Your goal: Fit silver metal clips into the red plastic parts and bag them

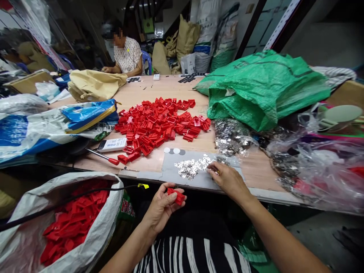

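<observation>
My left hand (163, 204) is closed around a small red plastic part (176, 196), held just below the table's front edge. My right hand (226, 178) rests on a grey card (170, 170) at the table edge, its fingertips pinched at a scatter of tiny silver metal pieces (190, 168). What the pinch holds is too small to make out. A large heap of the same red plastic parts (159, 125) lies in the middle of the wooden table (170, 89).
A white sack (105, 223) of red parts stands at my lower left, a black cable across it. A red-handled screwdriver (104, 156) and white remote (112, 144) lie left of the heap. Green sack (261, 87), clear bags of metal pieces (231, 136) right. Another person (126, 55) sits at the far end.
</observation>
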`<control>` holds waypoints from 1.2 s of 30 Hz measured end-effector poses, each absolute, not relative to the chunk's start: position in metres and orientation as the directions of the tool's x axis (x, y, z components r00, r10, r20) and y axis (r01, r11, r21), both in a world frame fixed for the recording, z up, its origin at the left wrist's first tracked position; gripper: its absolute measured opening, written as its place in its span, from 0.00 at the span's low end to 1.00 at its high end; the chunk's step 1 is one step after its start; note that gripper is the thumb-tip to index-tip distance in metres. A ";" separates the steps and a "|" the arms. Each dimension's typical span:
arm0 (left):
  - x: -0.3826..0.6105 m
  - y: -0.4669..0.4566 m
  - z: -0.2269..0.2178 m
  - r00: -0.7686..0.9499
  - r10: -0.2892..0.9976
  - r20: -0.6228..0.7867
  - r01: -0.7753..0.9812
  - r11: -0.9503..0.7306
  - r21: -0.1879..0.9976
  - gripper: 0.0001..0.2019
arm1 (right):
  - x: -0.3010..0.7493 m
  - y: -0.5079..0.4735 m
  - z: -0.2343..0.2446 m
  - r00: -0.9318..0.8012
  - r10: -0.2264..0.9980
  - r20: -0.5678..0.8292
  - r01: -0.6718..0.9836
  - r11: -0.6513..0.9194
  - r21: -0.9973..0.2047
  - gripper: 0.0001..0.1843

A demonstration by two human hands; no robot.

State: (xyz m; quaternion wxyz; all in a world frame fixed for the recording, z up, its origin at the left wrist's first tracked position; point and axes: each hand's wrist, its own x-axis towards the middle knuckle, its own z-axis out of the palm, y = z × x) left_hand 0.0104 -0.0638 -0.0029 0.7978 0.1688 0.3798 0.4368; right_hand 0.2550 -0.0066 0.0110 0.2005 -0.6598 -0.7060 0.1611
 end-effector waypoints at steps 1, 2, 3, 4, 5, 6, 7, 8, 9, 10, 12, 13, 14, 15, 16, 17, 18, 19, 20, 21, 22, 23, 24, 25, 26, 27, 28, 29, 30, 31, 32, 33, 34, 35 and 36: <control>0.010 -0.064 -0.003 0.323 0.827 -0.460 -0.577 0.557 0.597 0.18 | 0.258 -0.003 0.008 -0.027 0.997 0.071 0.916 0.054 -0.399 0.04; 0.010 -0.063 -0.002 0.316 0.831 -0.459 -0.587 0.551 0.593 0.18 | 0.259 0.001 0.005 -0.024 0.997 0.069 0.944 0.046 -0.326 0.04; 0.010 -0.063 -0.002 0.310 0.834 -0.456 -0.597 0.544 0.589 0.17 | 0.258 0.003 0.002 -0.031 0.997 0.065 0.960 0.048 -0.276 0.03; 0.010 -0.063 -0.002 0.306 0.838 -0.452 -0.607 0.537 0.585 0.16 | 0.255 0.005 0.000 -0.037 0.997 0.063 0.969 0.051 -0.240 0.03; 0.010 -0.062 -0.002 0.300 0.843 -0.446 -0.616 0.528 0.584 0.17 | 0.252 0.006 -0.001 -0.043 0.997 0.061 0.976 0.055 -0.213 0.03; 0.010 -0.062 -0.001 0.293 0.850 -0.438 -0.623 0.517 0.587 0.17 | 0.249 0.007 -0.002 -0.046 0.997 0.059 0.980 0.056 -0.193 0.03; 0.009 -0.061 -0.001 0.283 0.858 -0.429 -0.629 0.504 0.592 0.18 | 0.246 0.007 -0.002 -0.048 0.997 0.053 0.982 0.057 -0.178 0.04; 0.009 -0.060 0.000 0.273 0.865 -0.420 -0.633 0.491 0.599 0.20 | 0.244 0.008 -0.002 -0.048 0.998 0.047 0.985 0.055 -0.166 0.04; 0.008 -0.060 0.001 0.264 0.871 -0.414 -0.635 0.480 0.605 0.21 | 0.244 0.008 -0.002 -0.045 0.998 0.042 0.986 0.051 -0.157 0.04; 0.007 -0.059 0.002 0.255 0.876 -0.410 -0.636 0.472 0.611 0.23 | 0.244 0.007 -0.001 -0.040 0.998 0.039 0.987 0.046 -0.152 0.04; 0.006 -0.057 0.003 0.251 0.878 -0.407 -0.635 0.467 0.615 0.25 | 0.247 0.006 0.002 -0.028 0.999 0.030 0.990 0.032 -0.141 0.05; 0.006 -0.056 0.003 0.256 0.878 -0.404 -0.635 0.467 0.615 0.26 | 0.249 0.005 0.003 -0.023 0.999 0.026 0.990 0.027 -0.136 0.05; 0.006 -0.055 0.003 0.262 0.879 -0.398 -0.636 0.467 0.615 0.26 | 0.252 0.003 0.004 -0.020 1.000 0.022 0.991 0.023 -0.134 0.05; 0.006 -0.054 0.003 0.270 0.880 -0.390 -0.638 0.467 0.613 0.27 | 0.254 0.002 0.005 -0.018 1.000 0.019 0.991 0.020 -0.135 0.05; 0.007 -0.053 0.002 0.278 0.882 -0.381 -0.642 0.466 0.610 0.26 | 0.256 0.000 0.005 -0.016 1.000 0.019 0.990 0.018 -0.137 0.05; 0.007 -0.052 0.002 0.285 0.883 -0.373 -0.646 0.464 0.605 0.26 | 0.258 -0.001 0.006 -0.011 1.000 0.022 0.990 0.014 -0.140 0.05; 0.008 -0.052 0.001 0.292 0.883 -0.367 -0.651 0.464 0.601 0.25 | 0.260 -0.002 0.006 -0.007 1.000 0.027 0.989 0.011 -0.145 0.05; 0.009 -0.052 0.001 0.300 0.883 -0.362 -0.654 0.466 0.596 0.24 | 0.261 -0.003 0.006 -0.002 0.999 0.033 0.988 0.007 -0.151 0.05; 0.009 -0.052 0.002 0.309 0.881 -0.359 -0.655 0.471 0.591 0.24 | 0.262 -0.004 0.007 0.006 0.999 0.037 0.987 0.000 -0.158 0.05; 0.009 -0.052 0.002 0.319 0.878 -0.357 -0.656 0.476 0.586 0.24 | 0.263 -0.004 0.007 0.016 0.999 0.041 0.986 -0.009 -0.166 0.06; 0.009 -0.052 0.003 0.327 0.876 -0.355 -0.656 0.481 0.582 0.24 | 0.264 -0.004 0.007 0.029 0.999 0.045 0.983 -0.021 -0.181 0.07; 0.009 -0.052 0.005 0.334 0.874 -0.354 -0.655 0.485 0.579 0.24 | 0.265 -0.004 0.008 0.038 0.998 0.051 0.978 -0.027 -0.208 0.08; 0.008 -0.052 0.007 0.337 0.873 -0.353 -0.655 0.487 0.577 0.25 | 0.266 -0.003 0.009 0.040 0.997 0.061 0.967 -0.024 -0.253 0.08; 0.007 -0.052 0.008 0.337 0.873 -0.353 -0.657 0.487 0.576 0.25 | 0.266 -0.003 0.010 0.035 0.997 0.074 0.950 -0.010 -0.313 0.08; 0.006 -0.052 0.010 0.334 0.874 -0.353 -0.660 0.484 0.574 0.25 | 0.266 -0.002 0.011 0.025 0.995 0.094 0.923 0.014 -0.385 0.08; 0.006 -0.051 0.011 0.330 0.876 -0.352 -0.664 0.480 0.573 0.25 | 0.265 -0.002 0.012 0.012 0.993 0.117 0.886 0.043 -0.462 0.08; 0.005 -0.051 0.012 0.324 0.879 -0.349 -0.669 0.474 0.572 0.25 | 0.263 -0.001 0.013 0.000 0.990 0.139 0.840 0.075 -0.537 0.09; 0.004 -0.050 0.013 0.317 0.883 -0.346 -0.675 0.466 0.572 0.26 | 0.260 -0.002 0.013 -0.013 0.988 0.157 0.788 0.107 -0.607 0.09; 0.004 -0.049 0.013 0.312 0.887 -0.341 -0.678 0.459 0.574 0.26 | 0.256 -0.003 0.015 -0.026 0.985 0.168 0.731 0.134 -0.670 0.10; 0.004 -0.048 0.013 0.307 0.891 -0.336 -0.680 0.452 0.578 0.26 | 0.251 -0.005 0.016 -0.045 0.984 0.172 0.673 0.157 -0.722 0.11; 0.004 -0.047 0.014 0.300 0.895 -0.330 -0.679 0.444 0.585 0.26 | 0.245 -0.007 0.018 -0.068 0.983 0.171 0.618 0.176 -0.766 0.12; 0.005 -0.046 0.014 0.292 0.900 -0.324 -0.676 0.434 0.595 0.26 | 0.239 -0.010 0.021 -0.095 0.981 0.169 0.567 0.193 -0.801 0.14; 0.005 -0.046 0.015 0.281 0.906 -0.317 -0.673 0.421 0.608 0.25 | 0.232 -0.013 0.025 -0.120 0.979 0.167 0.529 0.206 -0.824 0.15; 0.006 -0.045 0.016 0.268 0.912 -0.309 -0.669 0.407 0.622 0.25 | 0.225 -0.017 0.029 -0.146 0.976 0.164 0.505 0.216 -0.836 0.15; 0.007 -0.045 0.016 0.254 0.920 -0.300 -0.665 0.391 0.637 0.24 | 0.219 -0.021 0.033 -0.171 0.972 0.160 0.493 0.225 -0.840 0.15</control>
